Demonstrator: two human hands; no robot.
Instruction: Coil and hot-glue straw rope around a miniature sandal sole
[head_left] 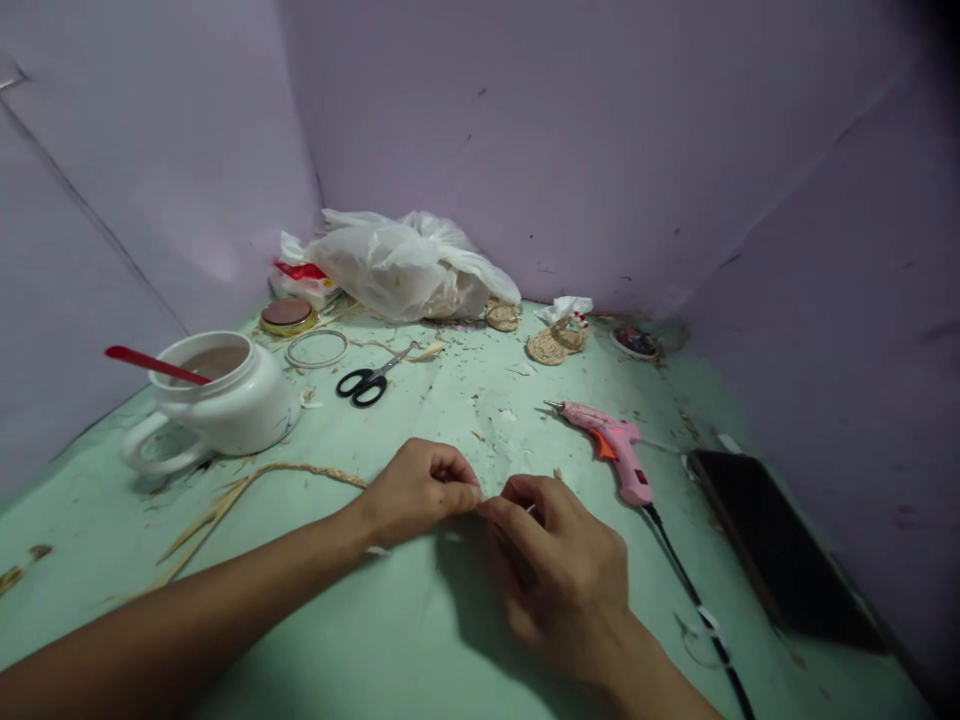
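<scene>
Both my grips, left hand [427, 490] and right hand [562, 560], pinch at the braided strand [319, 468], its loose tail lying leftward on the worktop [360, 640]. Small, close fingertip moves and even tension should suit it best.

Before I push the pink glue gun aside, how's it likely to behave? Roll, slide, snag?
Unlikely to roll: the pink glue gun is pistol-shaped and lies on its side. Probably stiff, since its body looks like moulded plastic. It may swivel or drag, as a black cord trails from the grip's end across the green tabletop.
</scene>
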